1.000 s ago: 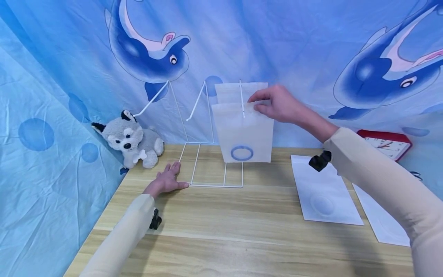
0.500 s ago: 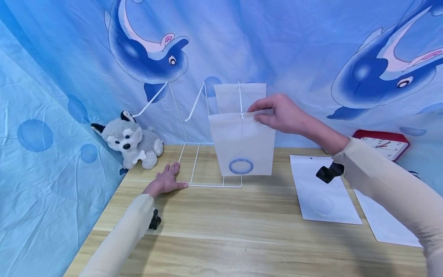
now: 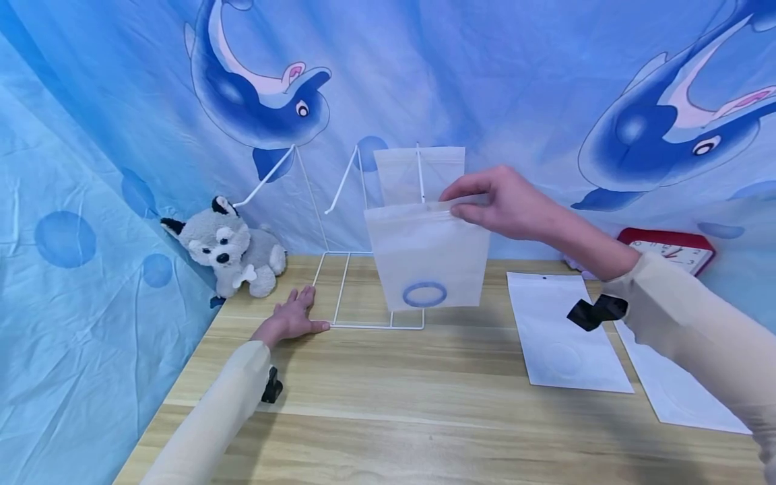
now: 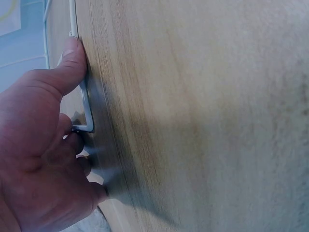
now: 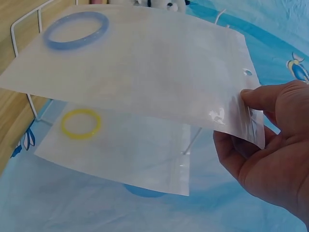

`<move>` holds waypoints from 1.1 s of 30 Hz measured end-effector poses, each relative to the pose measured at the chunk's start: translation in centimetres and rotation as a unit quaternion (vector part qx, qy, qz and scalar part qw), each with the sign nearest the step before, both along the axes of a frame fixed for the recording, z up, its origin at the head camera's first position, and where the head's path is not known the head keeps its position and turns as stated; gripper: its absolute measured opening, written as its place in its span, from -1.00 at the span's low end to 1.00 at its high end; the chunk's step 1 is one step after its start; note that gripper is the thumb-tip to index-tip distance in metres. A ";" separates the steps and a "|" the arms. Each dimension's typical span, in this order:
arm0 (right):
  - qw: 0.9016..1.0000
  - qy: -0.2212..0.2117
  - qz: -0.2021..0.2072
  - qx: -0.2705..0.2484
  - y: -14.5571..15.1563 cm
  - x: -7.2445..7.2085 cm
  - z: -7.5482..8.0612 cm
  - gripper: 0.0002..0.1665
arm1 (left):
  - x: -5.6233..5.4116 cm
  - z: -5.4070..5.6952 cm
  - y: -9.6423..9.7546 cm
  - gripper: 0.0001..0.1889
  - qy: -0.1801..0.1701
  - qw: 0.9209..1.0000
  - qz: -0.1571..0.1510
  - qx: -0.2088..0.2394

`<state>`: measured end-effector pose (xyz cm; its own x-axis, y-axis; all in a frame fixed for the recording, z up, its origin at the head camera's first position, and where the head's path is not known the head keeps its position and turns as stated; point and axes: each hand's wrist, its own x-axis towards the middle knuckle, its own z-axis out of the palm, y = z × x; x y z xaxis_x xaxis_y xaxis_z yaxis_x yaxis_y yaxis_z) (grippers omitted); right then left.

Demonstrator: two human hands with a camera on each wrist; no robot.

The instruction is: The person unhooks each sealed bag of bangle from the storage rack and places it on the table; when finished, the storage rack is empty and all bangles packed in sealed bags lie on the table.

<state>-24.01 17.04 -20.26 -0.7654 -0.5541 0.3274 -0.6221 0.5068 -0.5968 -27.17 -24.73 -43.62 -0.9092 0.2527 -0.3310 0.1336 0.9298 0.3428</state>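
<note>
My right hand (image 3: 506, 205) pinches the top right edge of a white zip bag (image 3: 427, 252) holding a blue ring (image 3: 424, 294). In the right wrist view its hang hole (image 5: 247, 72) shows. The bag hangs just in front of the tip of the right hook (image 3: 421, 175), apparently off it. Behind it, another white zip bag (image 3: 388, 168) hangs on that hook; a yellow ring (image 5: 80, 123) shows in it. My left hand (image 3: 293, 315) rests, fingers spread, on the left front corner of the white wire rack (image 3: 370, 327), thumb along the front wire (image 4: 73, 19).
Left of the rack sits a grey plush dog (image 3: 221, 246). Two white bags, a nearer one (image 3: 554, 323) and one further right (image 3: 673, 377), lie on the wooden table (image 3: 388, 404). A red clock (image 3: 667, 246) stands behind them. Two bare hooks rise on the left.
My right hand has drawn the blue-ring bag down and forward along the hook, then slightly right; the hook's tip no longer overlaps its front. The left hand has stayed put.
</note>
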 end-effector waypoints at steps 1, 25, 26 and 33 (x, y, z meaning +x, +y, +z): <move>1.000 -0.001 0.002 0.000 0.1 0.2 0.1 -0.74 | 0.0 0.0 0.0 0.07 -0.001 1.000 0.000 -0.001; 0.999 -0.036 -0.033 0.015 5.5 4.0 -4.3 -0.73 | 0.0 0.1 0.1 0.06 0.001 1.000 -0.001 0.002; 0.999 -0.035 -0.035 0.014 5.7 4.1 -4.5 -0.73 | 0.0 0.2 0.2 0.06 0.001 1.000 -0.001 0.002; 0.996 -0.060 -0.061 0.013 6.5 3.7 -5.8 -0.70 | 0.1 0.3 0.2 0.05 -0.002 1.000 -0.002 0.000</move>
